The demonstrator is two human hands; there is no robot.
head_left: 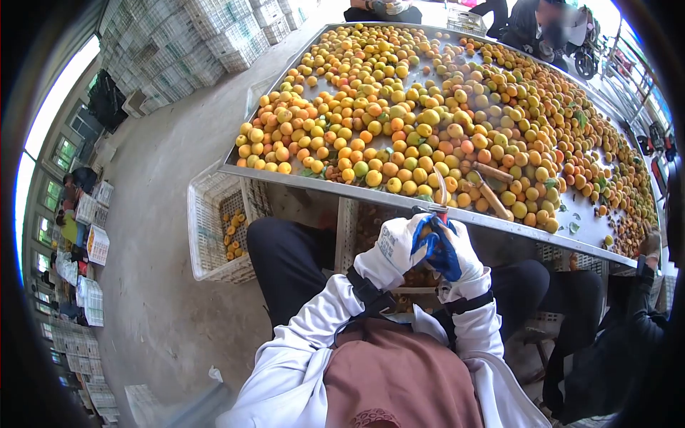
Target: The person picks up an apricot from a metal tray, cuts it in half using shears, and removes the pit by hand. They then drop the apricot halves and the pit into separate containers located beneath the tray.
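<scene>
My left hand, in a white glove with a blue palm, is closed in front of my chest at the near edge of a metal table. Whatever its fingers hold is hidden. Against it, my right hand, gloved alike, is closed on a curved knife whose blade points up and away; a bit of red shows at its base. Just beyond both hands, yellow-orange apricots cover much of the tabletop. Two brown wooden sticks or handles lie among them, right of the knife.
Below the table at left, a white plastic crate holds apricot pieces. Another crate stands under the table before me. Co-workers sit at the far side and at right. White crates are stacked behind.
</scene>
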